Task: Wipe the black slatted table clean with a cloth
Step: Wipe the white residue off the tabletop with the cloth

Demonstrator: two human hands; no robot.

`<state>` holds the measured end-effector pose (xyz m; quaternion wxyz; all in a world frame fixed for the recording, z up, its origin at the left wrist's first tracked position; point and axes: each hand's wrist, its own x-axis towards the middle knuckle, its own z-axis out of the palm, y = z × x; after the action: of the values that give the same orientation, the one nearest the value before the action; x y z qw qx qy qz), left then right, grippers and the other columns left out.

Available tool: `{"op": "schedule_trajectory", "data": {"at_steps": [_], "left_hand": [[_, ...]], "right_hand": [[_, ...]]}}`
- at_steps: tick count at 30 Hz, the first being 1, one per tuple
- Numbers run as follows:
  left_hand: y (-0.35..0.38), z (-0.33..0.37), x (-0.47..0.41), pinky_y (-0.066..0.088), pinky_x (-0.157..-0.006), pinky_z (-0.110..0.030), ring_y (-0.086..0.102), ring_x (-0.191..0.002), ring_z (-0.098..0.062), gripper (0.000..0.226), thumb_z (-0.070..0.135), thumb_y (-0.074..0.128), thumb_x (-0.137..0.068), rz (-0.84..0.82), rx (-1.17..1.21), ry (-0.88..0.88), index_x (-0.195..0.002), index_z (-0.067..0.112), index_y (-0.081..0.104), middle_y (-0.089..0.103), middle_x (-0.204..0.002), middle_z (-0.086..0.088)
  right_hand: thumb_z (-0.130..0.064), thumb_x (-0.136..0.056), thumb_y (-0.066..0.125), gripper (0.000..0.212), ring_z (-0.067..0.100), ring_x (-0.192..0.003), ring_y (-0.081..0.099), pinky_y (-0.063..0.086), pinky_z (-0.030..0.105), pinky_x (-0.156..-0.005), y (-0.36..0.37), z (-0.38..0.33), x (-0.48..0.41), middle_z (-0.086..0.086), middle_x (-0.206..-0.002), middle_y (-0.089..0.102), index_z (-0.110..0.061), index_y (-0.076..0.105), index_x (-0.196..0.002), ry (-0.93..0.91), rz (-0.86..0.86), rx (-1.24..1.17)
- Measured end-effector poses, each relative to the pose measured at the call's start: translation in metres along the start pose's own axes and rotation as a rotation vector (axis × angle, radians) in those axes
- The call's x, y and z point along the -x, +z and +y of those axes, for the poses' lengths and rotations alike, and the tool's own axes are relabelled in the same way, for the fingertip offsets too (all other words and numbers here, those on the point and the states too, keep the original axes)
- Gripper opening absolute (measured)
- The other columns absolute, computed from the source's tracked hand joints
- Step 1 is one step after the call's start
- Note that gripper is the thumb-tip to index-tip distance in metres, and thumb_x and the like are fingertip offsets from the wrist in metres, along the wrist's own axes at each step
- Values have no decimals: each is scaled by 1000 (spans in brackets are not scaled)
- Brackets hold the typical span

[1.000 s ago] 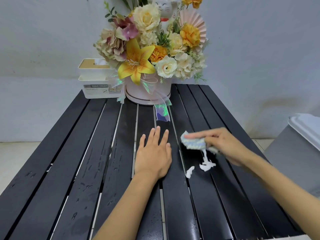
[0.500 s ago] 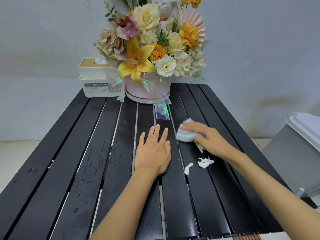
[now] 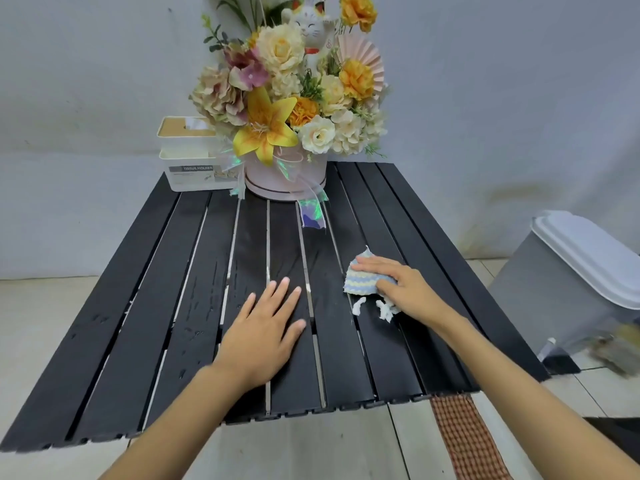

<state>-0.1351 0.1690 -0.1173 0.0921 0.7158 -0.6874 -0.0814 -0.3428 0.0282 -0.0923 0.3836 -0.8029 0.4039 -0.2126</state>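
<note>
Head view: looking down on the black slatted table [image 3: 138, 306], both forearms reaching in from the near edge
Left hand [image 3: 263, 327]: lying palm down on the middle slats, fingers straight and slightly spread, holding nothing
Right hand [image 3: 405, 289]: pressing down on the cloth [image 3: 363, 280], fingers stretching flat across its top and pointing left; thumb hidden, so cannot tell whether curling underneath
Cloth: sitting bunched on the right half of the table, blue, yellow and white stripes showing, right part tucked under the palm
White scraps [image 3: 358, 305]: lying on the slat just nearer than the cloth, some partly under the right hand
Table surface: carrying small wet droplets and streaks on the left slats
Far edge: flower arrangement [image 3: 294, 98] standing in a pink pot [image 3: 284, 178], its iridescent ribbon [image 3: 313, 216] trailing onto the slats; white tissue holder [image 3: 188, 157] standing just left of the pot, touching the blooms
Right of the table: grey bin [image 3: 571, 282] with a white lid standing on the floor
Floor: strip of checked fabric [image 3: 467, 438] lying beneath the near right corner
</note>
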Motion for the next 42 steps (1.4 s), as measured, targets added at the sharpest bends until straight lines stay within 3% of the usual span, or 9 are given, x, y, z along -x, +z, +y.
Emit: {"op": "schedule_trajectory", "data": {"at_steps": [7, 13, 17, 22, 28, 31, 34, 38, 42], "left_hand": [[14, -4, 42, 19, -107, -38, 37, -133, -19, 59, 45, 7, -99, 99, -116, -88, -140, 18, 40, 41, -144, -2], [15, -3, 41, 7, -115, -40, 5, -143, -14, 74, 56, -21, -86, 123, -96, -79, -147, 26, 10, 9, -154, 6], [12, -2, 42, -10, -114, -35, -14, -141, -9, 85, 58, -42, -66, 116, -74, -87, -142, 32, -14, -13, -153, 11], [14, -3, 43, -10, -114, -35, -15, -142, -8, 85, 57, -43, -65, 128, -66, -90, -142, 32, -16, -12, -155, 10], [16, -5, 41, -7, -115, -36, -14, -142, -8, 85, 57, -43, -64, 127, -71, -86, -141, 32, -16, -11, -155, 10], [15, -5, 41, -5, -116, -37, -12, -142, -9, 84, 59, -40, -67, 126, -56, -78, -141, 32, -12, -6, -156, 9], [14, -5, 41, -6, -116, -37, -14, -142, -9, 84, 58, -42, -64, 119, -70, -80, -140, 33, -16, -10, -155, 10], [14, -4, 41, -9, -115, -36, -17, -141, -8, 84, 57, -43, -64, 117, -77, -89, -140, 32, -18, -12, -155, 11], [14, -3, 41, -9, -115, -35, -17, -141, -7, 86, 56, -44, -63, 125, -82, -94, -141, 32, -17, -13, -155, 11]], "right_hand": [[7, -86, 43, 54, -16, -126, 35, 39, 5, -90, 23, -22, 82, -18, -133, 53, -34, 66, -113, -6, -117, -46], [-6, -67, 45, 51, 56, -88, 50, 48, 47, -81, -6, -31, 63, 26, -104, 67, -26, 72, -106, 239, -16, -462], [2, -81, 42, 49, 12, -56, 48, 35, 11, -50, 5, -21, 23, 8, -83, 64, -22, 67, -116, 215, 153, -285], [4, -87, 45, 47, 1, -123, 43, 33, -7, -78, 38, -28, 55, -16, -129, 49, -24, 64, -119, 35, 133, -33], [13, -81, 42, 60, -16, -115, 46, 42, 7, -83, 48, -49, 118, -26, -117, 59, -35, 71, -103, 49, -96, -179], [13, -83, 37, 58, 12, -64, 58, 44, 17, -56, 32, -64, 117, 3, -91, 74, -27, 73, -104, 120, -148, -416], [12, -78, 35, 55, 46, -100, 57, 50, 49, -89, 12, -63, 86, 4, -107, 72, -19, 73, -105, 132, 21, -519], [6, -82, 39, 49, 24, -77, 51, 43, 15, -64, 21, -40, 50, -8, -114, 67, -27, 70, -102, 106, 227, -288], [-8, -77, 33, 48, 12, -117, 41, 20, 18, -97, 64, -28, 59, -9, -124, 55, -16, 62, -115, -69, 237, 232]]}}
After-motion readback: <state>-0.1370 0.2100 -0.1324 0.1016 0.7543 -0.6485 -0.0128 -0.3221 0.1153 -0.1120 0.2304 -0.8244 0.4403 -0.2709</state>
